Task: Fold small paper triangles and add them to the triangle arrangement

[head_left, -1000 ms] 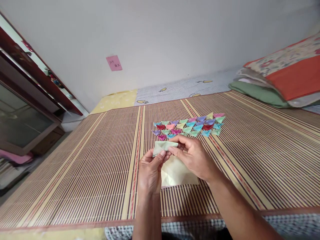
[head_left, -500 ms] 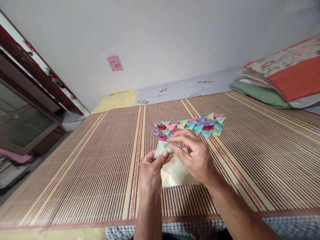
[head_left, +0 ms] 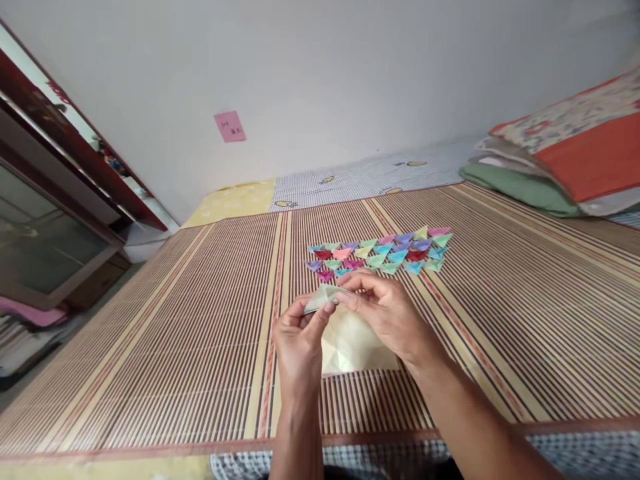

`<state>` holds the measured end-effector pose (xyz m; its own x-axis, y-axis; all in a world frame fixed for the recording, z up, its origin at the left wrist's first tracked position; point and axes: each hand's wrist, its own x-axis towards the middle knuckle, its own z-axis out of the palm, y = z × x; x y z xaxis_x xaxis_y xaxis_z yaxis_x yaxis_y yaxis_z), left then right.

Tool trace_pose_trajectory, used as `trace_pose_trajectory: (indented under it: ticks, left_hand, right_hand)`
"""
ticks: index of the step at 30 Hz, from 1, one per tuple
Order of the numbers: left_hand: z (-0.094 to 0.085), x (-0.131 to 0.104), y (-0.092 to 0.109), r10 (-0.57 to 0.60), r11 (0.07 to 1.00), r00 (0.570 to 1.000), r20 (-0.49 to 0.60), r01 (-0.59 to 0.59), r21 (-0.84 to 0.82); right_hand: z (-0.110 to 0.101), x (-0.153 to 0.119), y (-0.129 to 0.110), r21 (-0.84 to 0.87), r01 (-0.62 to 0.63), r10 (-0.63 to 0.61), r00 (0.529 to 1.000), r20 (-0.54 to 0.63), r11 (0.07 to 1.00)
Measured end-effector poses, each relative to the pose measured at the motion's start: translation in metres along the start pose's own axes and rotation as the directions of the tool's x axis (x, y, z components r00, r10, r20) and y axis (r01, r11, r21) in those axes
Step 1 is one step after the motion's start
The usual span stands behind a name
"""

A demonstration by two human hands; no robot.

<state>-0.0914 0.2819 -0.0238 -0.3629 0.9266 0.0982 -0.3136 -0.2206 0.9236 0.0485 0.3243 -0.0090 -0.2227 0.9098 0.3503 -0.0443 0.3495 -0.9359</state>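
Pale green folded paper is pinched between the left hand and the right hand, both with a closed grip, just above a yellow sheet on the striped mat.

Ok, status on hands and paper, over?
Left hand, right hand: both pinching pale green folded paper. Cream sheet on striped mat below. Colorful folded pieces beyond.

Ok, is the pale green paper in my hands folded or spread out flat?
Folded: the pale green paper shows creased, overlapping layers between both hands.
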Motion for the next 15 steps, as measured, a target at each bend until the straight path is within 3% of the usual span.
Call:
trace_pose_trajectory:
  ticks: [4,8,15]
  left_hand:
    - [0.0006,-0.0012,0.0042,0.135,0.989,0.991,0.005,-0.135,0.067]
    - [0.0014,-0.0036,0.0073,0.196,0.971,0.981,0.016,-0.196,0.138]
    - [0.0084,-0.0071,0.0071,0.324,0.922,0.944,-0.068,-0.299,0.245]
  right_hand:
    - [0.0026,-0.0012,0.0019,0.129,-0.127,0.126,0.992,0.015,0.983]
    - [0.0049,-0.0019,0.0033,0.142,-0.172,0.169,0.985,0.034,0.975]
    - [0.0099,-0.0051,-0.0046,-0.005,-0.010,0.010,0.997,-0.071,1.000]
